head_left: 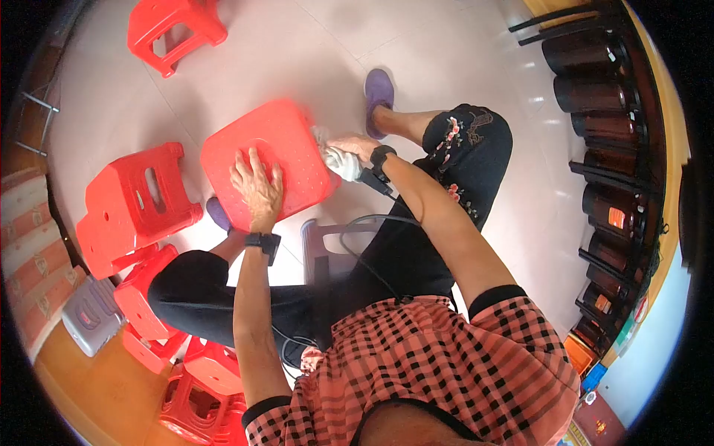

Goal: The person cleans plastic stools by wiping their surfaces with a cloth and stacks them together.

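red stool point(245, 197) lies directly under the left hand point(257, 186), whose fingers are spread over its seat. the right hand point(352, 147), just beside the seat's edge, grips a bunched white cloth point(343, 165). a purple shoe point(379, 91) is beyond the right hand. stacked red stools point(137, 204) stand left of the left hand, another red stool point(175, 33) farther ahead of it. dark chairs point(595, 97) line up well right of the right hand.
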### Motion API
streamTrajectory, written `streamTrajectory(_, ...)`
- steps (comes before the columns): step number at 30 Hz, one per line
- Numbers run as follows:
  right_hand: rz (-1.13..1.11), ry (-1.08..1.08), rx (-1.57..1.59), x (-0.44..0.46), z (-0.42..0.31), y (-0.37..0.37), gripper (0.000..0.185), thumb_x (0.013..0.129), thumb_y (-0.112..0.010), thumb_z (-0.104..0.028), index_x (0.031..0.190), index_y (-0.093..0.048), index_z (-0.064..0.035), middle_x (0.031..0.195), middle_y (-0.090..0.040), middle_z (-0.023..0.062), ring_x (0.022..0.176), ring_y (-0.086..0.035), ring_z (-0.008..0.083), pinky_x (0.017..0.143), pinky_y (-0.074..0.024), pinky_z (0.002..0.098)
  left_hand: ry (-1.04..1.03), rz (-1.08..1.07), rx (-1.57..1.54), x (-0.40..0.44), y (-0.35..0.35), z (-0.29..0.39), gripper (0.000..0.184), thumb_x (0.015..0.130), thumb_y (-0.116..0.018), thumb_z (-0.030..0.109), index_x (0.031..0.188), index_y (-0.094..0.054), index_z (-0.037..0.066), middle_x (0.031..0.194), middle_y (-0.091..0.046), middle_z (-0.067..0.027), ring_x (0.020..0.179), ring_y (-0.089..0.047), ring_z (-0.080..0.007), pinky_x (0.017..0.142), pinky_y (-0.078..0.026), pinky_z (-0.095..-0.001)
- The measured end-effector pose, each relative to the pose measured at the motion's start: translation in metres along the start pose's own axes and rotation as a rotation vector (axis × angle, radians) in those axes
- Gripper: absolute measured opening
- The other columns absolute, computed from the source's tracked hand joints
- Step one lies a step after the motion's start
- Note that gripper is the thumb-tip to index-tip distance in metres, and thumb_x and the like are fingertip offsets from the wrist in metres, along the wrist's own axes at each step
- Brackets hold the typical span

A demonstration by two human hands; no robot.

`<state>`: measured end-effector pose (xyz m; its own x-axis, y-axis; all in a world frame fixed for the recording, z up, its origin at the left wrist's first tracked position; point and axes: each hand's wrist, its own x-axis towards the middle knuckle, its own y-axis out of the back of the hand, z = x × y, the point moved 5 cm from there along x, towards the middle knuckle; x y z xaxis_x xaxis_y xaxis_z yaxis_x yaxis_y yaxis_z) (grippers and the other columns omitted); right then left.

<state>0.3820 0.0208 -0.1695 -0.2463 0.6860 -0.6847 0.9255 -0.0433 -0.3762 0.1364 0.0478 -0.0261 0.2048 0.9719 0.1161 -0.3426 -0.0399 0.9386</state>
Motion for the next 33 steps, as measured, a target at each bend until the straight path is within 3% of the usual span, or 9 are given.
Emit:
streamTrajectory(2,0.192,-0.118,-0.090,0.040,0.034,0.038,0.028,0.086,-0.064,-0.032,0.092,-0.067,-0.0043,0.082,-0.066,0.0049,0.072,-0.060,0.0171,0.064,-0.0478,0.0363,-0.052,-0.005,0.030,-0.013,-0.010,-0.003,0.060,0.088,-0.054,0.038,0.138,-0.039,0.008,0.143,-0.031,-0.0232,0.126,-0.029,-0.0476,0.103,-0.025,-0.0601)
streamTrajectory(7,0.451,0.304,-0.305,0.076,-0.028,0.057,0.032,0.080,-0.068,-0.032,0.083,-0.066,-0.0003,0.071,-0.065,0.0062,0.060,-0.060,0.0163,0.055,-0.0469,0.0328,-0.054,-0.072,0.077,-0.013,-0.010,0.003,0.062,0.088,-0.050,0.040,0.138,-0.038,0.005,0.144,-0.028,-0.0254,0.126,-0.029,-0.0486,0.103,-0.021,-0.0607)
streamTrajectory(11,0.731,0.370,-0.569,0.109,-0.086,0.054,0.041,0.081,-0.065,-0.031,0.108,-0.061,-0.0012,0.098,-0.067,0.0132,0.086,-0.064,0.0223,0.075,-0.0501,0.0375,-0.044,-0.093,0.086,-0.013,-0.007,0.006,0.061,0.089,-0.048,0.041,0.137,-0.038,0.005,0.145,-0.027,-0.0250,0.127,-0.028,-0.0476,0.103,-0.022,-0.0605)
streamTrajectory(17,0.177,0.002,-0.716,0.188,-0.068,0.039,0.052,0.086,-0.052,-0.043,0.117,-0.058,-0.0014,0.114,-0.063,0.0180,0.106,-0.060,0.0311,0.091,-0.0457,0.0401,-0.062,-0.120,0.122,-0.013,-0.012,0.001,0.063,0.090,-0.047,0.042,0.139,-0.035,0.004,0.147,-0.024,-0.0251,0.128,-0.027,-0.0465,0.105,-0.021,-0.0593)
streamTrajectory(21,0.114,0.080,-0.691,0.203,-0.051,0.025,0.057,0.087,-0.049,-0.046,0.124,-0.055,-0.0038,0.127,-0.056,0.0155,0.117,-0.053,0.0260,0.096,-0.0415,0.0362,-0.028,-0.139,0.076,-0.014,-0.014,-0.001,0.064,0.090,-0.047,0.042,0.140,-0.033,0.005,0.148,-0.022,-0.0246,0.128,-0.025,-0.0481,0.104,-0.020,-0.0608)
streamTrajectory(23,0.044,0.062,-0.259,0.234,-0.031,0.028,0.058,0.086,-0.050,-0.048,0.125,-0.055,-0.0055,0.128,-0.056,0.0151,0.117,-0.053,0.0269,0.096,-0.0414,0.0362,-0.017,-0.156,0.073,-0.014,-0.012,-0.002,0.065,0.090,-0.048,0.043,0.140,-0.034,0.004,0.147,-0.023,-0.0246,0.128,-0.024,-0.0488,0.104,-0.020,-0.0621)
streamTrajectory(25,-0.012,0.135,-0.124,0.228,-0.047,0.020,0.058,0.086,-0.051,-0.049,0.125,-0.056,-0.0069,0.126,-0.057,0.0150,0.115,-0.054,0.0267,0.095,-0.0422,0.0357,-0.017,-0.158,0.083,-0.013,-0.012,0.001,0.066,0.089,-0.049,0.043,0.140,-0.034,0.004,0.147,-0.023,-0.0247,0.128,-0.025,-0.0489,0.103,-0.020,-0.0625)
streamTrajectory(29,-0.120,0.457,-0.441,0.151,-0.117,-0.031,0.054,0.085,-0.055,-0.051,0.119,-0.061,-0.0089,0.115,-0.062,0.0154,0.107,-0.059,0.0242,0.089,-0.0453,0.0337,-0.021,-0.128,0.080,-0.014,-0.012,0.001,0.065,0.087,-0.050,0.043,0.139,-0.036,0.005,0.145,-0.026,-0.0253,0.127,-0.026,-0.0497,0.103,-0.020,-0.0627)
streamTrajectory(33,-0.015,0.312,-0.630,0.059,-0.170,-0.075,0.048,0.084,-0.057,-0.048,0.114,-0.064,-0.0116,0.108,-0.065,0.0155,0.097,-0.063,0.0257,0.084,-0.0487,0.0360,-0.021,-0.096,0.076,-0.012,-0.009,0.002,0.062,0.087,-0.051,0.040,0.137,-0.039,0.006,0.143,-0.028,-0.0251,0.126,-0.028,-0.0487,0.103,-0.022,-0.0619)
